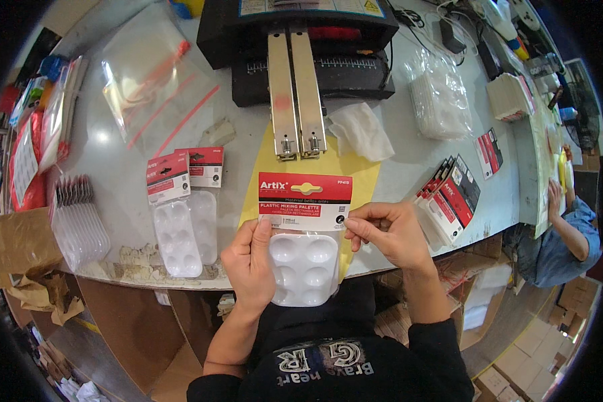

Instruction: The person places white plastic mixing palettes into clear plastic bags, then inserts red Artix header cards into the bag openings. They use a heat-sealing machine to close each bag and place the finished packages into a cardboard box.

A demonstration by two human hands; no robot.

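Between my hands, over the table's near edge, is a white plastic mixing palette (304,269) with round wells, in a clear bag. A red, black and white header card (305,197) with a hang hole sits across its top. My left hand (249,258) is closed on the left side of the pack, thumb on the card's lower left corner. My right hand (392,234) pinches the card's lower right corner. Two more carded palettes (175,238) lie overlapping to the left. At the right stands a stack of folded header cards (452,201).
A black machine (301,40) with two metal rails (297,94) stands ahead, above yellow paper (363,181). Clear bags lie far left (154,74) and right (439,94). Stacked palettes (77,221) sit at the left edge. A co-worker's arm (569,224) shows at the far right.
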